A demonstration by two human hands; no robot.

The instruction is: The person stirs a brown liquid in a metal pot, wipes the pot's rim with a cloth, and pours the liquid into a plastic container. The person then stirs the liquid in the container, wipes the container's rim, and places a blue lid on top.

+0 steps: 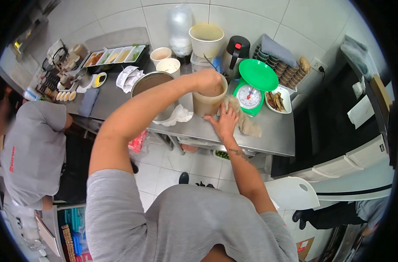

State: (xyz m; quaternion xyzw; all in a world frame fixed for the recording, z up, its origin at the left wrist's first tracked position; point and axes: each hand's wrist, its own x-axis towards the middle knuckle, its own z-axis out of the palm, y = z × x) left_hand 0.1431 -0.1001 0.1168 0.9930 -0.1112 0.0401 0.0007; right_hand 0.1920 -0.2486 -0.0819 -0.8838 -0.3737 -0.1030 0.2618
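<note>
My left hand (210,83) reaches across from the left into the mouth of a tall beige plastic tub (204,105). Its fingers look curled, and whatever they grip is hidden. Low against the tub's right side is my right hand (226,122), fingers stretched and spread, the thumb near the tub's base. Beneath those fingers lies a crumpled beige cloth (248,125). Left of the tub, partly behind my left forearm, stands a large metal pot (153,81) with brown contents. A white crumpled cloth or paper (177,115) is by the pot's front.
A green dial scale (250,97) and a white dish of dried-looking food (277,100) stand right. Behind are a thermos jug (237,50), a cream bucket (206,39) and stacked cups (284,67). A co-worker in grey (33,148) is left; another person (339,218) is lower right.
</note>
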